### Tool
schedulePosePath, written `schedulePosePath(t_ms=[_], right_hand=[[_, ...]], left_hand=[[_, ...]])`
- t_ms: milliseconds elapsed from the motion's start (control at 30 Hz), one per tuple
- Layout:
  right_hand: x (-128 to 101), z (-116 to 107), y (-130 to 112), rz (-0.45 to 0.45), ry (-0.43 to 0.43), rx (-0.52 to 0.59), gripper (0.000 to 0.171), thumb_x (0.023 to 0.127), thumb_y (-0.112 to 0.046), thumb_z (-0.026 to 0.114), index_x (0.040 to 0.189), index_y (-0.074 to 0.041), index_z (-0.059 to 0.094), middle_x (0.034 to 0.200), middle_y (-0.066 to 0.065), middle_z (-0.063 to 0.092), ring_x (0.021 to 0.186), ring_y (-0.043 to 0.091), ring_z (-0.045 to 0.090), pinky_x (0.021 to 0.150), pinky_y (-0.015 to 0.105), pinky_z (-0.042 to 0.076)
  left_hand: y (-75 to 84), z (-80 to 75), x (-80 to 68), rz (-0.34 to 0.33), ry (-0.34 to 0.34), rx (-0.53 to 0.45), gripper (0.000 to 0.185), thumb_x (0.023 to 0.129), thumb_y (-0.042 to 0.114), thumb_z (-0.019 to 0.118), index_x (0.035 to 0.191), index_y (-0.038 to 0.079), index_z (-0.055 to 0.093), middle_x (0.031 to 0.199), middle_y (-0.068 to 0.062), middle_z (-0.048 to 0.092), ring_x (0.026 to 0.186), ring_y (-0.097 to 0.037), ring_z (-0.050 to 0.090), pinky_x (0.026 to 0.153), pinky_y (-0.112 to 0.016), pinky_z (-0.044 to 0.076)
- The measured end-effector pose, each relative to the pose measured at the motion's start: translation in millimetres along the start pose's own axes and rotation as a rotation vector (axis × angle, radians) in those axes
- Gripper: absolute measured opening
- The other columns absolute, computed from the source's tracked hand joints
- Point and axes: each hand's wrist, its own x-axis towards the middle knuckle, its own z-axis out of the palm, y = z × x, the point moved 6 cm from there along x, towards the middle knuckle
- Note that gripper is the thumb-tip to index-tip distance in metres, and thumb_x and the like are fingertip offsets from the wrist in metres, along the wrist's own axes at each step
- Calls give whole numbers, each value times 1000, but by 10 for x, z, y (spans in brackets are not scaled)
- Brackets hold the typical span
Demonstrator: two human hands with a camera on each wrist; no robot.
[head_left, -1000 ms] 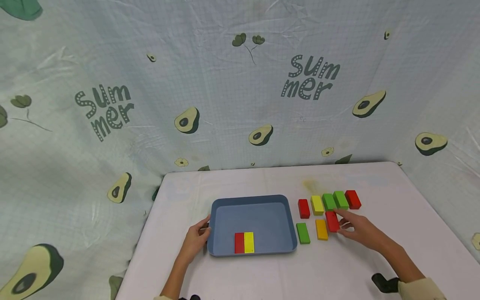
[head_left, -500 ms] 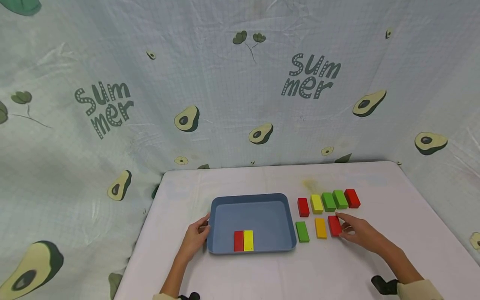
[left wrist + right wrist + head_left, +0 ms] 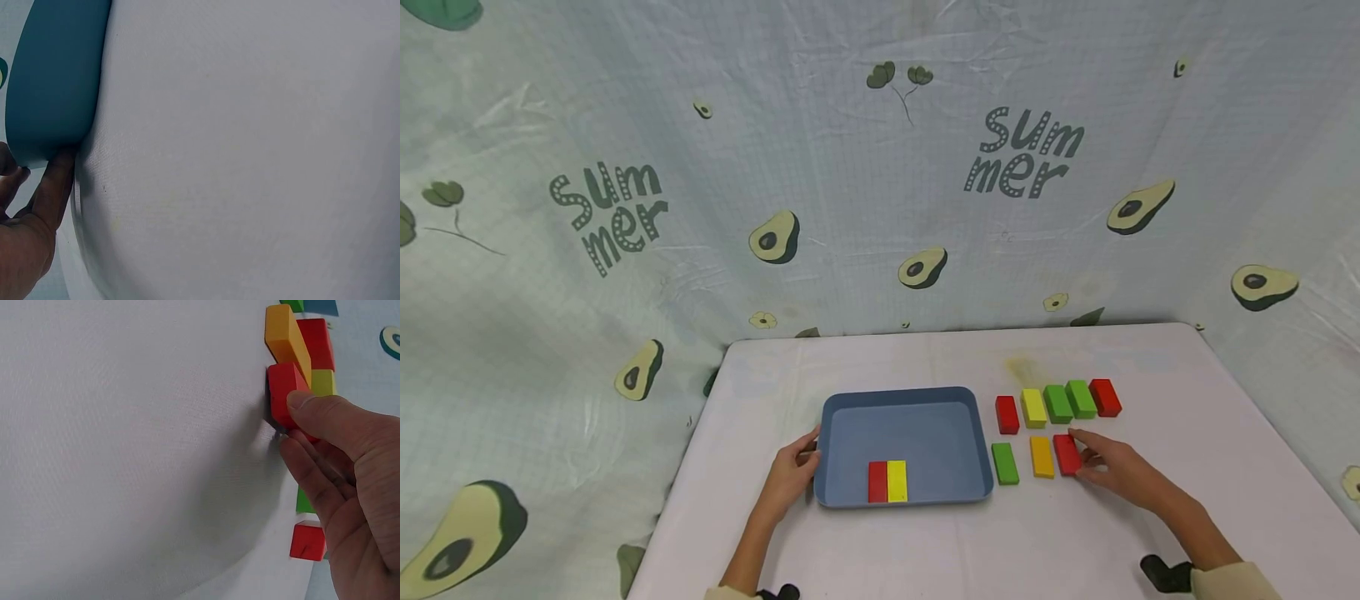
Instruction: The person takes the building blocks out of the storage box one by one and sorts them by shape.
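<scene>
My left hand (image 3: 794, 475) rests against the left outer wall of a blue-grey tray (image 3: 910, 398). Its fingertips touch that wall in the left wrist view, not reaching over the rim. Inside the tray, a red block (image 3: 877, 482) and a yellow block (image 3: 897, 482) lie side by side near the front wall. My right hand (image 3: 1120, 468) pinches a red block (image 3: 1066, 456) on the table, thumb on the near side. In the right wrist view this red block (image 3: 284, 394) stands close to an orange block (image 3: 281, 331); part of it is hidden by the thumb.
Left of the orange block lies a green block (image 3: 1005, 464). Behind runs a row: a red block (image 3: 1008, 415), a yellow block (image 3: 1033, 408), two green blocks and another red block (image 3: 1105, 397). A printed cloth (image 3: 850, 167) hangs behind the white table (image 3: 895, 558).
My right hand has drawn the red block towards the near side, away from the green block behind, and then slightly left beside the orange block. The left hand and tray stay put.
</scene>
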Motion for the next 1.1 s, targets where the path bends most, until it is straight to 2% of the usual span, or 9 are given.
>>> schedulePosePath(t_ms=[200,567,800,1100], right_hand=[[-8,45,26,53,-21,22,68,77,-11,77,134,5,44,105,5,61,92,22,58,76,34,52],[-8,17,40,65,-41,32,69,77,-17,77,135,4,45,110,9,60,96,25,58,77,36,52],[0,-38,25,57,-10,45,68,78,-20,76,133,6,46,107,10,63,95,27,60,76,37,52],[54,-121,-78,31,43,-28,61,80,-21,75,129,6,50,114,18,60,96,31,60,76,41,52]], left_hand=[[-17,6,-9,-4,-2,-7,45,93,2,53,137,1,47,116,-20,57,98,-28,58,68,-32,50],[8,-2,-14,-5,-2,-3,46,93,3,53,138,2,46,118,-22,56,100,-29,58,68,-33,51],[-5,-8,-7,5,3,6,45,93,3,54,138,2,46,116,-21,57,98,-27,59,66,-31,50],[1,1,-14,6,3,11,45,92,1,53,137,1,46,116,-20,57,99,-27,59,69,-30,50]])
